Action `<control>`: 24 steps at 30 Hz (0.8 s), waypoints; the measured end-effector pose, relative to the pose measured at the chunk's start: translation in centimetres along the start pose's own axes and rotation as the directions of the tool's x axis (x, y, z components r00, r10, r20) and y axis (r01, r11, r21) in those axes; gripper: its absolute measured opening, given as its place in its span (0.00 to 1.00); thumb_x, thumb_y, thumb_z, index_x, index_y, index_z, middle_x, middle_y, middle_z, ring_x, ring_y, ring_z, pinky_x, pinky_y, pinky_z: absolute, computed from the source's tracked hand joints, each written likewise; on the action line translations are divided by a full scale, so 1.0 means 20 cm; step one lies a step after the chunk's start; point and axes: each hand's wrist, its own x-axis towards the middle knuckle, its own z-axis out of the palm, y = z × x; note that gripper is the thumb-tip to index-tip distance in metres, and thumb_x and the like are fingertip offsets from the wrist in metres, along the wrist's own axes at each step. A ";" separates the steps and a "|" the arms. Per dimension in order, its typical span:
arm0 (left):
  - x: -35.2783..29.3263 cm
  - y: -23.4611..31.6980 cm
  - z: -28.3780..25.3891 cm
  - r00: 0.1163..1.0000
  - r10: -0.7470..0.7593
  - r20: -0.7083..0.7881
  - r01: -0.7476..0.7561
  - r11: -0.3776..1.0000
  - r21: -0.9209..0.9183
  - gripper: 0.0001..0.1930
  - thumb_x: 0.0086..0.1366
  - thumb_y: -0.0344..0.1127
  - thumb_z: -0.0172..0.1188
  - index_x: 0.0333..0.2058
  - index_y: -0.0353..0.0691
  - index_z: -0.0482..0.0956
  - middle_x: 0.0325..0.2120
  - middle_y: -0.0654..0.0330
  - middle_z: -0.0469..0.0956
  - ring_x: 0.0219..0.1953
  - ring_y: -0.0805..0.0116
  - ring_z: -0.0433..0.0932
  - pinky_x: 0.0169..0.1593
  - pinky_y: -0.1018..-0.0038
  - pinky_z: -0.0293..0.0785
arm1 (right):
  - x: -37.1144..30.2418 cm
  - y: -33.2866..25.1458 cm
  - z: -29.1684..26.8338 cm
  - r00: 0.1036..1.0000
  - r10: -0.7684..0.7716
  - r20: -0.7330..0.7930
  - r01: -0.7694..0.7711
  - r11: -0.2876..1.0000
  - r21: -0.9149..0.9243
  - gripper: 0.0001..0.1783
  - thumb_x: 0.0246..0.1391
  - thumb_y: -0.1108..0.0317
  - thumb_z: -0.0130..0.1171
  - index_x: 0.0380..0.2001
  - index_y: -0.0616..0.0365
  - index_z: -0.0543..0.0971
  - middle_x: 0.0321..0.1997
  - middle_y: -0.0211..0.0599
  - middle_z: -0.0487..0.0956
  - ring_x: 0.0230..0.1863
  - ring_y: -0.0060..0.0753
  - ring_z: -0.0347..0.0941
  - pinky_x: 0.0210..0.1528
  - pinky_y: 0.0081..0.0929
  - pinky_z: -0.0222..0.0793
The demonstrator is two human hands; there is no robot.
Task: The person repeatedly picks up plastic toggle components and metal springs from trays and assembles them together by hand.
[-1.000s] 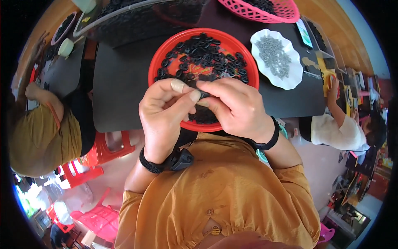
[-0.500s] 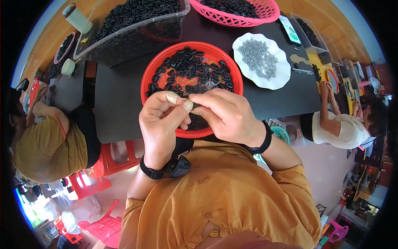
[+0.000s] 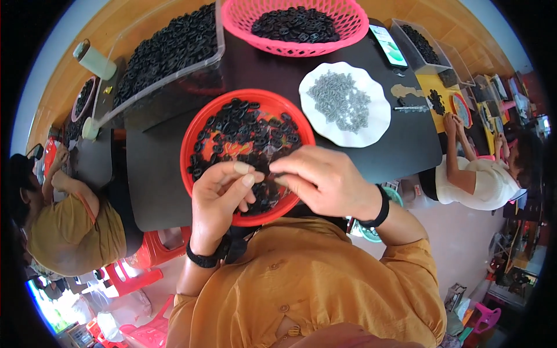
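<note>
Both my hands are over the near part of a red round tray [image 3: 187,156] holding many black oval pieces [image 3: 255,133] with holes. My left hand [image 3: 219,194] has thumb and forefinger pressed together; anything between them is too small to make out. Close beside it, a small gap away, my right hand [image 3: 331,178] pinches what looks like a small dark piece, mostly hidden by the fingers. Right of the tray, a white scalloped plate [image 3: 377,119] carries a heap of small silvery-grey pieces [image 3: 341,101].
A clear bin [image 3: 217,55] of black pieces stands at the back left, a pink basket [image 3: 354,29] of them at the back. A phone [image 3: 389,45] lies at the back right. People sit at both sides, one in olive [image 3: 72,232], one in white [image 3: 481,180].
My fingertips, which met at one spot before, are now slightly apart. The view has shifted, so the tray and hands appear lower, the tray and plate further left.
</note>
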 end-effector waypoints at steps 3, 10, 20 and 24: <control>0.02 0.00 -0.01 0.997 -0.077 -0.006 0.077 0.996 0.053 0.07 0.64 0.28 0.58 0.41 0.34 0.76 0.35 0.56 0.82 0.25 0.79 0.75 0.26 0.84 0.70 | -0.04 0.02 -0.03 1.000 -0.018 -0.016 0.019 0.995 0.103 0.12 0.48 0.74 0.62 0.38 0.57 0.76 0.28 0.39 0.75 0.29 0.44 0.74 0.30 0.36 0.71; 0.06 0.02 0.00 0.973 -0.230 0.008 0.227 0.964 0.136 0.06 0.64 0.27 0.58 0.39 0.34 0.76 0.35 0.58 0.81 0.27 0.79 0.75 0.28 0.84 0.71 | -0.06 0.11 -0.23 1.000 -0.007 -0.003 0.007 0.994 0.109 0.11 0.45 0.77 0.65 0.35 0.60 0.80 0.31 0.38 0.80 0.28 0.35 0.77 0.28 0.27 0.73; 0.12 0.05 -0.02 0.951 -0.308 -0.021 0.309 0.947 0.085 0.07 0.64 0.26 0.58 0.40 0.34 0.76 0.35 0.56 0.81 0.29 0.77 0.76 0.31 0.81 0.74 | 0.15 0.26 -0.50 0.991 -0.105 0.078 0.116 0.981 -0.158 0.14 0.42 0.77 0.61 0.37 0.59 0.78 0.28 0.33 0.75 0.26 0.31 0.74 0.23 0.25 0.71; 0.12 0.05 -0.04 0.949 -0.314 0.009 0.313 0.947 0.074 0.07 0.64 0.27 0.59 0.40 0.34 0.76 0.35 0.56 0.81 0.29 0.77 0.76 0.32 0.81 0.75 | 0.28 0.32 -0.52 0.981 -0.152 0.121 0.180 0.945 -0.275 0.12 0.43 0.76 0.59 0.35 0.59 0.77 0.28 0.32 0.75 0.27 0.32 0.74 0.24 0.25 0.71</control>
